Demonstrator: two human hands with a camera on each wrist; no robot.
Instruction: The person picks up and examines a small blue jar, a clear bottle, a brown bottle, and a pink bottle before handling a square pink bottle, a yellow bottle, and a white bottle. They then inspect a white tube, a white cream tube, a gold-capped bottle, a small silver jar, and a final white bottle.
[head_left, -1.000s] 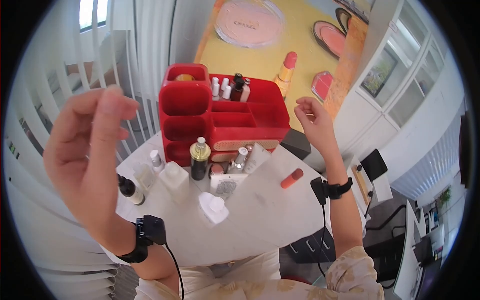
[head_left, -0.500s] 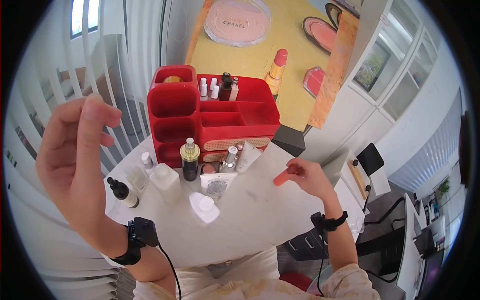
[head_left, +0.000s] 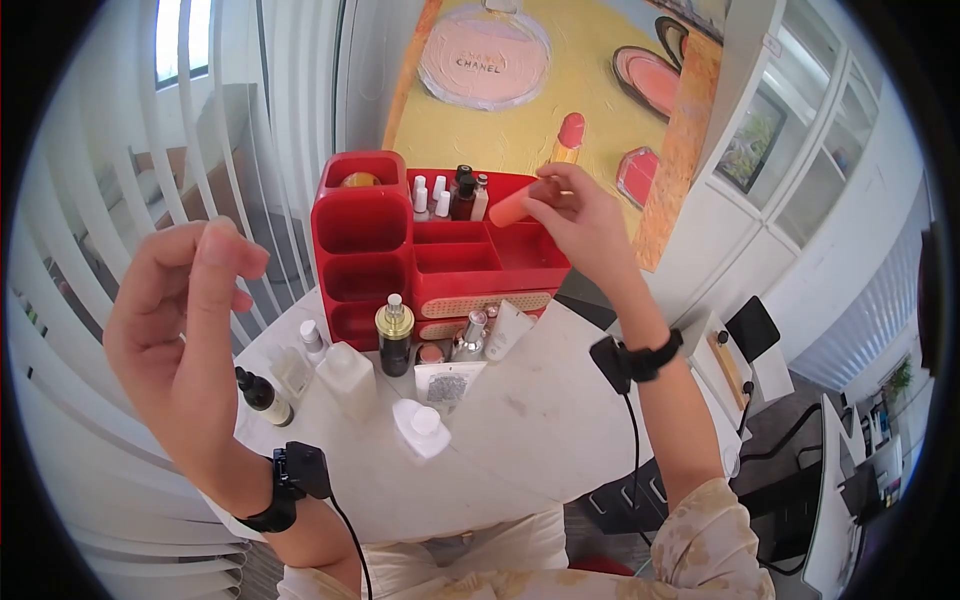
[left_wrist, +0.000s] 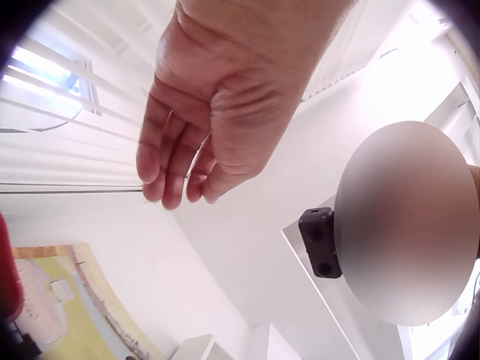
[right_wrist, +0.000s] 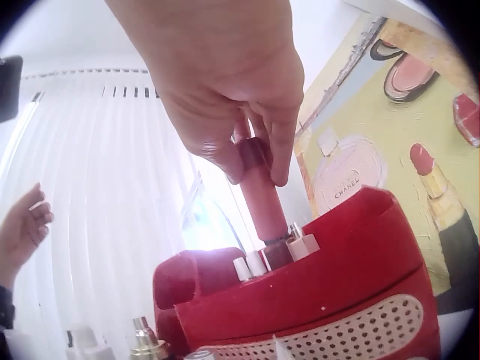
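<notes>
My right hand (head_left: 590,225) pinches a coral lipstick tube (head_left: 509,208) by its darker cap, the thumb on one side and fingers on the other. In the head view the tube slants over the upper compartments of a red makeup organizer (head_left: 490,283). The right wrist view has the tube (right_wrist: 264,202) pointing down, its lower end overlapping the small bottles (right_wrist: 302,246) there. On the left, my left hand (head_left: 175,330) is raised with loosely bent fingers and holds nothing. In the left wrist view the left hand's fingers (left_wrist: 172,161) hang loosely against a white wall.
Before the organizer on the white marbled table (head_left: 500,460) stand a gold-collared dark bottle (head_left: 396,340), a white bottle (head_left: 346,382), a dropper bottle (head_left: 264,397) and a white tube (head_left: 447,382). A white-capped container (head_left: 422,428) lies nearer. Behind leans a painting (head_left: 590,190) of cosmetics.
My right hand came down to the lipstick tube on the table, took hold of it, and carried it up and left over the organizer. My left hand stayed raised in much the same pose.
</notes>
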